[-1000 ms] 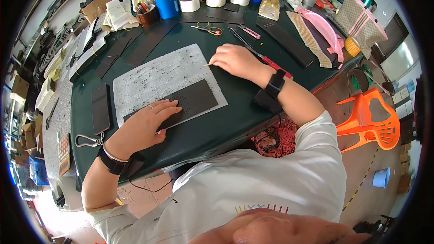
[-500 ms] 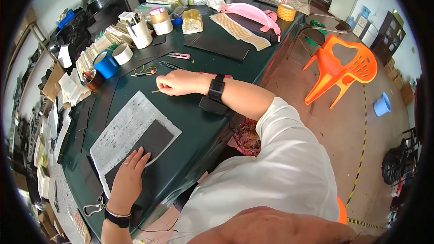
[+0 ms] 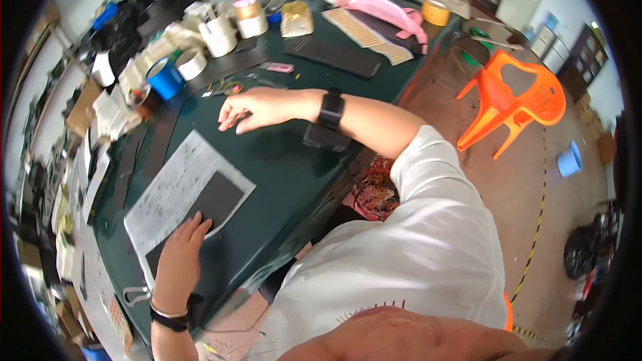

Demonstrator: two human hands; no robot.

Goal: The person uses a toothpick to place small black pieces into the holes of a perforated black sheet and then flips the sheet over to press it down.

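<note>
Table (image 3: 267, 184), tool-filled cup (image 3: 218, 36), left hand (image 3: 179, 254) on panel (image 3: 218, 196)

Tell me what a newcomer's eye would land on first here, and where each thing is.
Most likely the bright orange plastic chair, standing to the right of the dark green table. Next would come the pale, dark-speckled sheet on the tabletop, where the left hand rests on a flat black piece. The curved pink item toward the table's far right end might also catch the eye.
</note>
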